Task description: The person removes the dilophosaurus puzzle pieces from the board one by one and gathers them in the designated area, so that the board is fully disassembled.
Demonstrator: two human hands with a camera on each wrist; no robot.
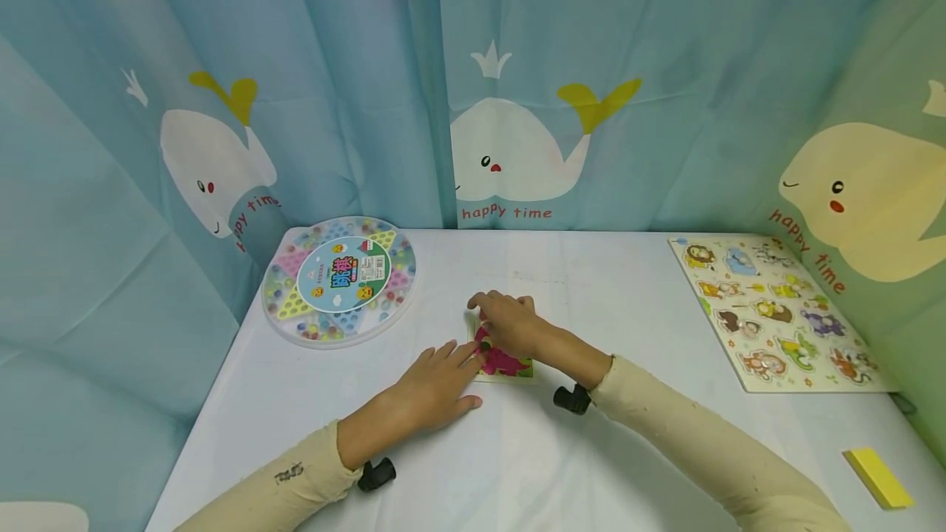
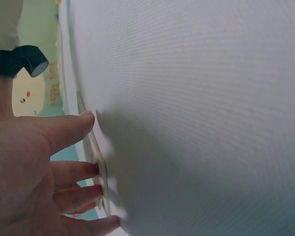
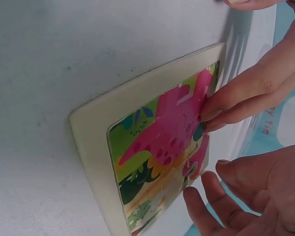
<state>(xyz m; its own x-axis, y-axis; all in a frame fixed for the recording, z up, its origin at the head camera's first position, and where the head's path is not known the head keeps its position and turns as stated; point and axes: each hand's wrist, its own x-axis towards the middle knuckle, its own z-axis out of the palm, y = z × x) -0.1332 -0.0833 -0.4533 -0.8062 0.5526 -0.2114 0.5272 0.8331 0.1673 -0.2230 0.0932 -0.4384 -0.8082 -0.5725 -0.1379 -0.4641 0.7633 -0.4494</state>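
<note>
Near the middle of the white table (image 1: pixel 296 401) lies a puzzle board (image 1: pixel 504 364); the right wrist view shows its pink dinosaur and pale border, the left wrist view only its edge. The left hand (image 1: pixel 436 388) rests straight fingers on it. The right hand (image 1: pixel 510 323) bends its fingers at the board's far side; whether they pinch anything cannot be told. Toward the table's far left corner sits a round marble game (image 1: pixel 343 276), toward the far right an animal board (image 1: pixel 776 314).

On the table (image 1: pixel 517 474), the puzzle (image 1: pixel 505 364) is placed partly beneath the left hand (image 1: pixel 436 388) and right hand (image 1: pixel 510 325), the game board (image 1: pixel 340 282) ahead of the left one, the animal board (image 1: pixel 783 314) and block (image 1: pixel 878 478) rightward of both.
</note>
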